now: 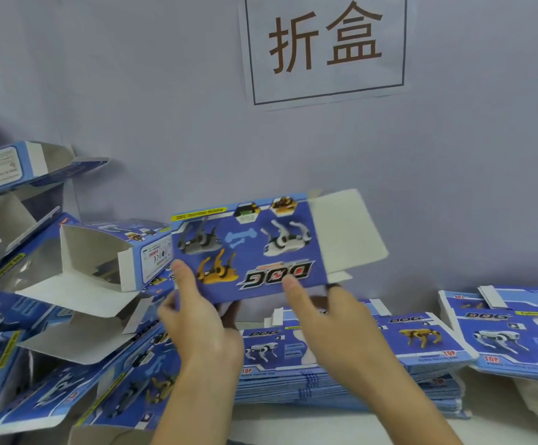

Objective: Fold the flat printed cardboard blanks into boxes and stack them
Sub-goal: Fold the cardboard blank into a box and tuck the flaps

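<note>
I hold one blue printed cardboard blank (248, 248) up in front of the wall, its robot-dog print upside down and a white flap (348, 232) sticking out to the right. My left hand (197, 316) grips its lower left edge, thumb on the print. My right hand (328, 319) grips the lower right edge, thumb on the DOG lettering. Under my hands lies a stack of flat blanks (421, 345). Folded boxes (101, 252) with open ends are heaped at the left.
A second pile of flat blanks (511, 332) lies at the far right on the white table (325, 425). The grey wall close behind carries a paper sign (325, 46). The heap of folded boxes fills the left side up to the wall.
</note>
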{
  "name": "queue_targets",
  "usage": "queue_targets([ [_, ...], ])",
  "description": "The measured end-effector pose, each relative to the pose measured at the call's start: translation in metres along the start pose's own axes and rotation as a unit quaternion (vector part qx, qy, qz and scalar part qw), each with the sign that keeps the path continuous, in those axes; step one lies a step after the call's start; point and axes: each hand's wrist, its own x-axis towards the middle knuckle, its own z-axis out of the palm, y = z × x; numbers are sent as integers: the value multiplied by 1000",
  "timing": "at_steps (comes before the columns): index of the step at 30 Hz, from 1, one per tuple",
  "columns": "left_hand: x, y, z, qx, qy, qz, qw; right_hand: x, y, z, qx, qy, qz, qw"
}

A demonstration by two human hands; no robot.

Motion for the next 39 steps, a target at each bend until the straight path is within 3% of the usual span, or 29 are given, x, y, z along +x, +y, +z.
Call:
queue_targets([
  [2, -7, -5, 6, 24, -89, -76, 993, 6, 3, -6, 159, 12, 43, 986],
  [4, -16, -12, 9, 65, -179, -149, 970, 10, 6, -16, 307, 46, 53, 949],
  [6, -23, -17, 7, 126, -250, -211, 937, 15, 15, -30, 386, 104, 11, 917],
  [8, -24, -20, 4, 215, -293, -220, 905, 17, 22, -45, 410, 154, -15, 899],
  [10, -22, -19, 2, 292, -296, -166, 894, 20, 28, -57, 392, 165, -17, 905],
  [12, -17, -16, 2, 316, -259, -66, 910, 21, 33, -66, 347, 152, -17, 925],
  [15, -9, -5, 1, 303, -256, 37, 917, 23, 37, -69, 262, 69, -25, 962],
  [19, -4, 1, -3, 304, -332, 62, 891, 22, 45, -61, 216, -115, -19, 969],
  [22, -6, -2, -3, 314, -373, 76, 870, 22, 53, -54, 197, -185, 15, 963],
  [25, -11, -12, -4, 289, -380, 66, 876, 25, 61, -47, 230, -159, 18, 960],
  [29, -22, -27, -3, 267, -398, 69, 875, 25, 62, -29, 276, -37, -48, 959],
  [35, -16, -37, -8, 262, -366, 74, 890, 22, 65, -20, 236, -34, -101, 966],
  [39, -8, -46, -19, 320, -350, 49, 879, 19, 72, -23, 215, -39, -66, 974],
])
